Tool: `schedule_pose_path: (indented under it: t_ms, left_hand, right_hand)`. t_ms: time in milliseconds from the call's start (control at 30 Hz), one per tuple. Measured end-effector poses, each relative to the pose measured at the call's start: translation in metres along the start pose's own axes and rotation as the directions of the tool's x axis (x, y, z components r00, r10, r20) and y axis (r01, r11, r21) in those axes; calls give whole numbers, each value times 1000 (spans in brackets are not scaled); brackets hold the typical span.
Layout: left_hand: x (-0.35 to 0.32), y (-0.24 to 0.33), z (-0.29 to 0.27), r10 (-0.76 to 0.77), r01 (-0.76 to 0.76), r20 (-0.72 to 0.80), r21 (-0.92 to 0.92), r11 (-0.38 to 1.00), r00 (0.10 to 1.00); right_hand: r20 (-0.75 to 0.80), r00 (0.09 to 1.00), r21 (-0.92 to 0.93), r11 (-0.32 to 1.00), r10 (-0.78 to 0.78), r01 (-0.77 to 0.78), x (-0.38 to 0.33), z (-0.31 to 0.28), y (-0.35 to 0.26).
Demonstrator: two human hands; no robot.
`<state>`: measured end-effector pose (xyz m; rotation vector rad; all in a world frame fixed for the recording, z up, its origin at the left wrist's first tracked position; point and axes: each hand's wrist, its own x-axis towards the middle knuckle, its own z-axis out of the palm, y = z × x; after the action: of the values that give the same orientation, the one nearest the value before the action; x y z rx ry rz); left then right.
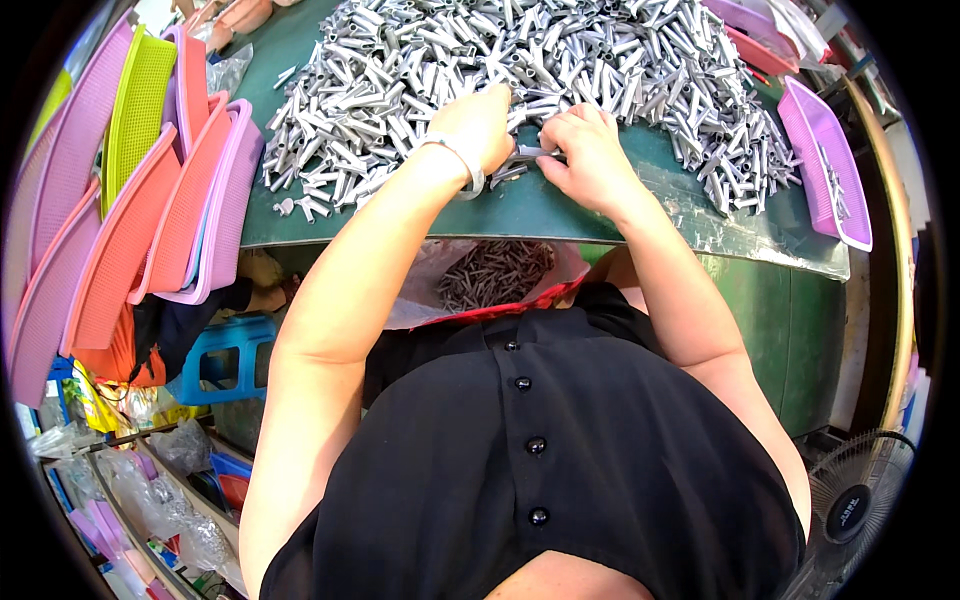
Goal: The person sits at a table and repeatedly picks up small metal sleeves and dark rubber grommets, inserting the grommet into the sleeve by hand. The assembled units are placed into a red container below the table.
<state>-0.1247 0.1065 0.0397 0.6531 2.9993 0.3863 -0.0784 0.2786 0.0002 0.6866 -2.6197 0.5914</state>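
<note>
While the left hand (478, 125) is resting curled on the tube pile (520, 70), the right hand (590, 155) is pinching a short metal tube (533, 152), lying crosswise near the table's front edge (520, 235).

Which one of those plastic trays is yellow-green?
The yellow-green tray stands on edge in the stack at the left, squeezed between pink and coral trays. It is the only one of that colour; the lone tray at the table's right end is purple.

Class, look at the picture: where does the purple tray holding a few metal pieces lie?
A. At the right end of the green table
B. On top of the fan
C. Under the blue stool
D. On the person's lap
A: the purple tray lies at the right end of the green table, beside the heap of metal tubes.
</note>
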Motion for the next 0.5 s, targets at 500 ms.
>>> schedule_pose_path:
  t_ms: [500]
  left_hand:
    - [-36, -32, 52, 131, -418, -417, -734, 536, 899]
  right_hand:
    - [-230, 973, 378, 921, -4, 93, 4, -1, -6]
